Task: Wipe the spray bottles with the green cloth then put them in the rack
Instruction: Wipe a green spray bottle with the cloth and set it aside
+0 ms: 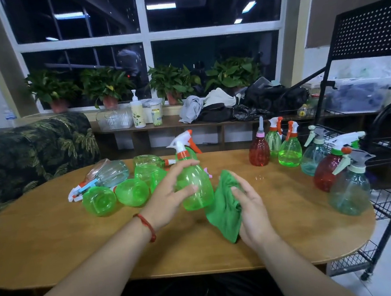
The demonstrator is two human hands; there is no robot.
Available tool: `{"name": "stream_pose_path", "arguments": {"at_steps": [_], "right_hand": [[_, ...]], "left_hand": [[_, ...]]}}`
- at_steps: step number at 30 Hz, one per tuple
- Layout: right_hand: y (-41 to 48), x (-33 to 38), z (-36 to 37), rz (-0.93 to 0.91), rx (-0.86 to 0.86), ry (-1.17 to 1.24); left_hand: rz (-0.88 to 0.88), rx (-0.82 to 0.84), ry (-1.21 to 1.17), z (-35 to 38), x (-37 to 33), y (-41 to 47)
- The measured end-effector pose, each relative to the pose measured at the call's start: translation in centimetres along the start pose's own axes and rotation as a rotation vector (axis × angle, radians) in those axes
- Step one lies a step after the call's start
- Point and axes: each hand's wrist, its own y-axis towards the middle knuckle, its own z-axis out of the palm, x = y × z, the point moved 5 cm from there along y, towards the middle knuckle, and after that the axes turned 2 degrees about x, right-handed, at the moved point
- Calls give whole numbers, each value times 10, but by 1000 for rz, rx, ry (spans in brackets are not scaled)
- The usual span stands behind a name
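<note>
My left hand grips a green spray bottle with a white and orange trigger head, held upright above the middle of the wooden table. My right hand holds the green cloth right beside the bottle's lower right side. Several green and clear bottles lie on their sides at the left of the table. Several red, green and teal bottles stand upright at the right. The black wire rack stands off the table's right end.
A sofa with a leaf print sits behind the table's left end. A low shelf under the window carries a pump bottle, a can, clear boxes and piled clothes. Potted plants line the sill.
</note>
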Motion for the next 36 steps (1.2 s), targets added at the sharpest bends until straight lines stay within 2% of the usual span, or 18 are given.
{"name": "stream_pose_path", "arguments": {"at_steps": [2,4,6,10,13,15,17,21,24,26,29,33,36], "right_hand": [[-2,-4,6,-57,46,-129],[-4,-10,12,-108,97,-248],[-4,-9,11,-135,81,-276],[-3,0,1,-197,38,-312],[-10,7,5,-419,29,-514],[-15,12,2,-608,-62,-662],[-20,18,-2,-749,-172,-712],[-22,24,-7,-827,-293,-793],[-14,19,-6,-683,-236,-869],[-13,14,2,-652,-153,-972],[-14,6,12,-725,-64,-1151],[-20,6,22,-855,-26,-1359],[-21,7,29,-983,65,-1435]], "left_hand": [[-2,-75,-98,9,1,-5],[-41,-243,-224,19,5,-9],[-117,-326,-286,30,10,-14],[-188,-207,-272,40,19,-18],[-142,-150,-229,36,24,-31],[-130,-110,-189,36,26,-42],[-143,-71,-174,38,30,-52],[-169,6,-168,41,31,-61],[-177,53,-154,45,29,-62],[-190,47,-152,44,28,-62],[-205,28,-149,43,29,-61],[-199,27,-124,44,29,-61],[-190,22,-119,45,27,-61]]}}
